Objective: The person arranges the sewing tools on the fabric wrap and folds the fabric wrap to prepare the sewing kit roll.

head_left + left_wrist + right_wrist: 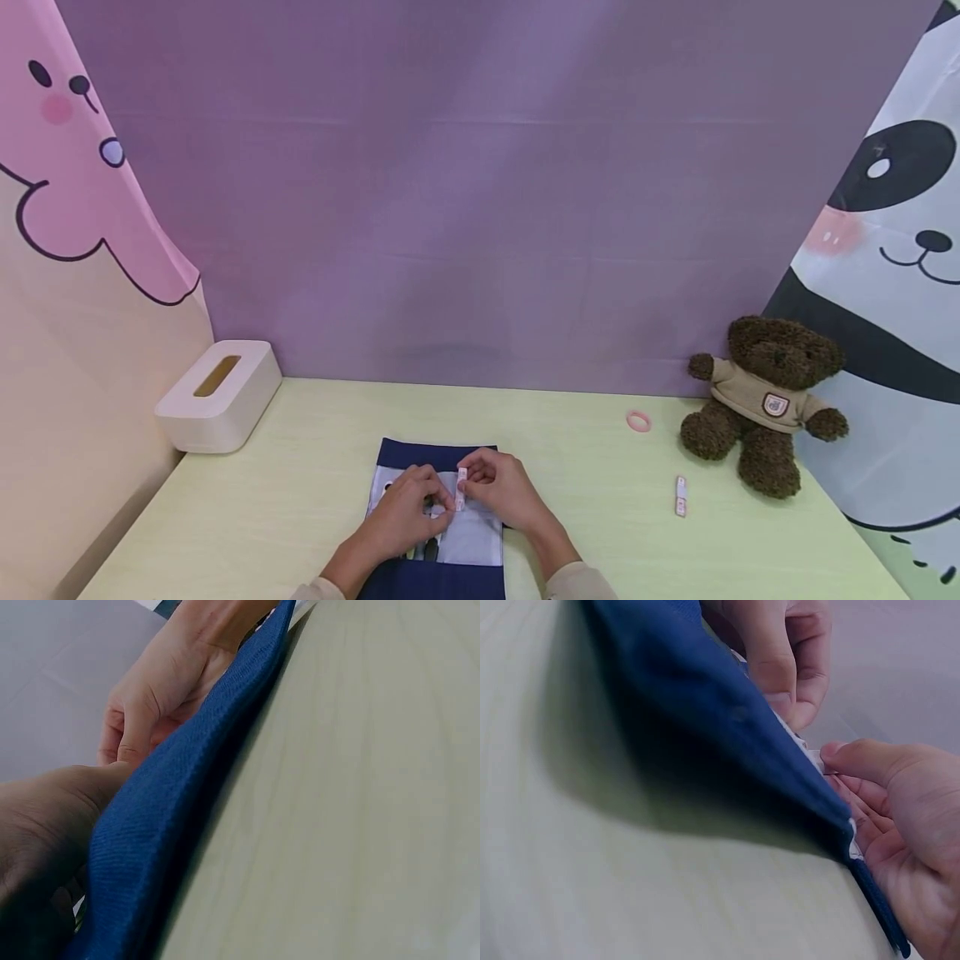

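A small white strip with pink marks is pinched upright between the thumb and fingers of the right hand. Below it lies a flat cloth piece with navy bands and a pale middle panel, on which dark and light shapes show. The left hand is bent over this panel, thumb and fingertips close beside the strip; whether they grip anything is hidden. From the right wrist, the navy cloth edge is raised off the table, with the left hand behind it and the right hand beside it.
A second strip and a pink ring lie on the table at the right. Behind them sits a brown teddy bear in a beige shirt. A white tissue box stands at the back left, near the wall.
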A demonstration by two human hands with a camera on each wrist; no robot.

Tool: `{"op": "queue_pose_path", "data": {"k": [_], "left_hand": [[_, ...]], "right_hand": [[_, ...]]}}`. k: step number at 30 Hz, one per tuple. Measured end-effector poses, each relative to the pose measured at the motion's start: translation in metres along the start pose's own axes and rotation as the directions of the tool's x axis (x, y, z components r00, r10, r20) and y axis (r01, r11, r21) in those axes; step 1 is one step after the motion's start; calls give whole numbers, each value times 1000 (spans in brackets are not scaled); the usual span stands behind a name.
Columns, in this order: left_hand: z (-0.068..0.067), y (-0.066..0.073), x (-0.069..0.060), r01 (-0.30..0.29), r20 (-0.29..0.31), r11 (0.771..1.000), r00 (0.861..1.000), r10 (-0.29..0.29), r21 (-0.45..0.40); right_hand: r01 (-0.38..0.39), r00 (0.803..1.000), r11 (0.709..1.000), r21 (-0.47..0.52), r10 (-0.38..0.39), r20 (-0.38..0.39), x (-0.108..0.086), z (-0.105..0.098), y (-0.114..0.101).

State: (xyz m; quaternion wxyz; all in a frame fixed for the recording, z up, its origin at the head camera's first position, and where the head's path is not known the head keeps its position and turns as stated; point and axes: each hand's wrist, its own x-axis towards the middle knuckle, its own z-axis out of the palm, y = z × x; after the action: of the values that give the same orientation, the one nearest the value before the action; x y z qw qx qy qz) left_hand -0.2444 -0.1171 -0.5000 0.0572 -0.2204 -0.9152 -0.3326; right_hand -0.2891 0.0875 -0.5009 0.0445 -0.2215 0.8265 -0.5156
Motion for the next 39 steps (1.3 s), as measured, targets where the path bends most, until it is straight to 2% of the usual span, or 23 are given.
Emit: {"op": "queue_pose_path", "data": {"k": [5, 15, 24, 31, 35, 39], "left_hand": [[1, 1, 1, -30, 3, 999, 1000, 30, 37], [3, 0, 1, -53, 4, 998, 999, 53, 44], [4, -3, 0, -45, -12, 998, 999, 45, 52], [5, -1, -1, -44, -50, 997, 998, 47, 61], [7, -1, -1, -48, -67, 996, 996, 53, 70], [8, -3, -1, -49, -68, 996, 996, 54, 71]], "right_hand": [[4, 1000, 1000, 4, -4, 17, -1, -1, -2], [-30, 989, 993, 111, 13, 150, -5, -9, -7], [-19, 988, 994, 109, 3, 153, -3, -7, -7], [0, 988, 996, 91, -14, 155, -4, -7, -6], [0, 990, 998, 67, -9, 137, -4, -6, -7], [-17, 993, 996, 90, 6, 117, -5, -6, -7]]}}
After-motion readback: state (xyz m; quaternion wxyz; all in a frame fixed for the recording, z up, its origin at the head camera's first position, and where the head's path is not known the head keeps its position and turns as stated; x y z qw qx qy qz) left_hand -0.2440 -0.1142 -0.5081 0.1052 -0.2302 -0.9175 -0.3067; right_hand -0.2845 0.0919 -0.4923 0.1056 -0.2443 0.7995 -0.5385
